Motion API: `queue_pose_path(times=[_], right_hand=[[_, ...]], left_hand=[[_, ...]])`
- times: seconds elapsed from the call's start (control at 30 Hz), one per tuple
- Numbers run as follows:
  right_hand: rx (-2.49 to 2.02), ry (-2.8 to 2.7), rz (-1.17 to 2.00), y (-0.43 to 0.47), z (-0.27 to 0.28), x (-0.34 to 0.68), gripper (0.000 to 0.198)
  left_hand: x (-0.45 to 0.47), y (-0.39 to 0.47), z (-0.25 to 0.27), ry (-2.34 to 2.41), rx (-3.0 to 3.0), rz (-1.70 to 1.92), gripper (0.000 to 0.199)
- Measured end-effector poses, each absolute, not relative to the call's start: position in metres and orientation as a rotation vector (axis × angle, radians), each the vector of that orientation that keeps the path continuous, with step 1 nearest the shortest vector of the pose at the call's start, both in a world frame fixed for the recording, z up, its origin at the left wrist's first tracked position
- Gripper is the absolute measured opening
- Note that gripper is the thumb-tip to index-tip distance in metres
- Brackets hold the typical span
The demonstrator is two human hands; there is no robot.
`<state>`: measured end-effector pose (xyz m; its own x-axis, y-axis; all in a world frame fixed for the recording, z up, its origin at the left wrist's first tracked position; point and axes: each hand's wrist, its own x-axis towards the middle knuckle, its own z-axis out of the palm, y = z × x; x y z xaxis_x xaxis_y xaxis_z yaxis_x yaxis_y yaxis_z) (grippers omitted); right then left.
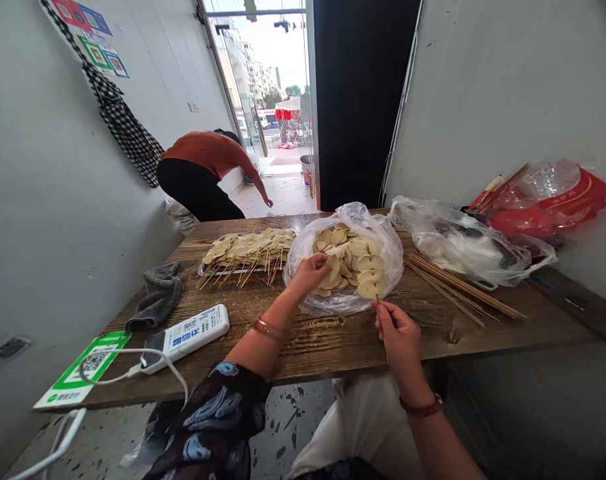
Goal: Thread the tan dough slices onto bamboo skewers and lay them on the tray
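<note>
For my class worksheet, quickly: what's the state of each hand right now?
Left hand: closed, pinching a pale slice.
Right hand: closed, holding a skewer with threaded slices.

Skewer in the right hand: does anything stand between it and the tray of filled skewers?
Yes. Straight across from the loaded skewer to the tray, the left hand, pinching a pale slice, and the left side of the clear plastic bag stand between.
</note>
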<state>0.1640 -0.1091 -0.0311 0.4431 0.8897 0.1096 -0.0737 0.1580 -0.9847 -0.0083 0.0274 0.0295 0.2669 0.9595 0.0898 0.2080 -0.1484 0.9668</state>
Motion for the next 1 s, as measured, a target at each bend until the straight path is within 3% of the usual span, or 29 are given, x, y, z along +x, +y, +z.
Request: queue_pose_path(times=[0.17, 0.37, 0.8, 1.0], right_hand=[[-1.218, -0.737, 0.848, -0.119, -0.036, 0.180, 0.038], [-1.262, -0.745, 0.857, -0.130, -0.037, 0.193, 0.035], [-1.335, -0.805, 0.829, -0.138, -0.040, 0.192, 0.033], [-1.319, -0.829, 0.836, -0.138, -0.044, 0.193, 0.031]], left_hand=[[-0.008, 0.014, 0.030, 1.204, 2.154, 0.698, 0.016], [0.000, 0.009, 0.028, 1.131, 2.423, 0.530, 0.018], [0.042, 0.059, 0.037, 1.473, 2.558, 0.669, 0.013], [0.063, 0.061, 0.030, 1.667, 2.588, 0.664, 0.027]])
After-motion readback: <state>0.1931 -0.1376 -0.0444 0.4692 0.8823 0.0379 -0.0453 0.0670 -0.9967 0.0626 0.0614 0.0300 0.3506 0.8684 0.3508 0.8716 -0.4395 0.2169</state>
